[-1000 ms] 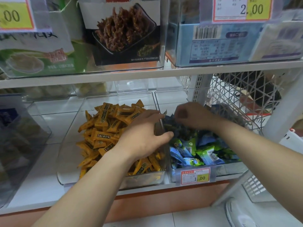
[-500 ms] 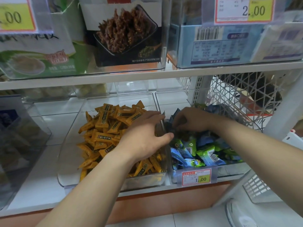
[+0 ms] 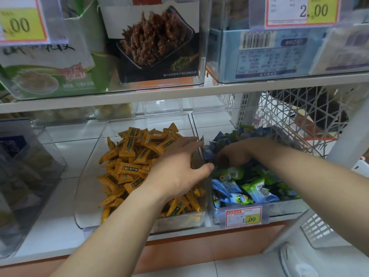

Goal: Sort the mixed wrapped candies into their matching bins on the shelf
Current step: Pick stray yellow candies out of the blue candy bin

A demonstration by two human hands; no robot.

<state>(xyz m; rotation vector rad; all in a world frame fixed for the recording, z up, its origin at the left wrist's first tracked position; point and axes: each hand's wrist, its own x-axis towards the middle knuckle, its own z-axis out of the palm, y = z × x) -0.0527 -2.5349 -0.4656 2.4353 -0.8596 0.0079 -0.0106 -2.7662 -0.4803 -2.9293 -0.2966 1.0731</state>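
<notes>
A clear bin [image 3: 89, 196] on the lower shelf holds a heap of yellow wrapped candies [image 3: 127, 156]. Beside it on the right, a second clear bin [image 3: 283, 206] holds blue and green wrapped candies [image 3: 249, 188]. My left hand [image 3: 177, 168] lies over the yellow heap at the wall between the two bins, fingers fairly straight, thumb reaching across into the right bin. My right hand [image 3: 235, 152] is down in the dark blue wrappers [image 3: 225, 136] at the back of the right bin. Its fingers are curled round some of them, with the fingertips hidden.
A price tag [image 3: 243, 216] reading 1.00 hangs on the right bin's front. A white lattice basket [image 3: 295, 116] stands behind and to the right. A dark-tinted bin [image 3: 30, 176] sits at far left. Boxed snacks [image 3: 155, 41] fill the shelf above, close overhead.
My right hand has dropped from above the pile down into the blue candies. My left hand has stayed at the wall between the bins.
</notes>
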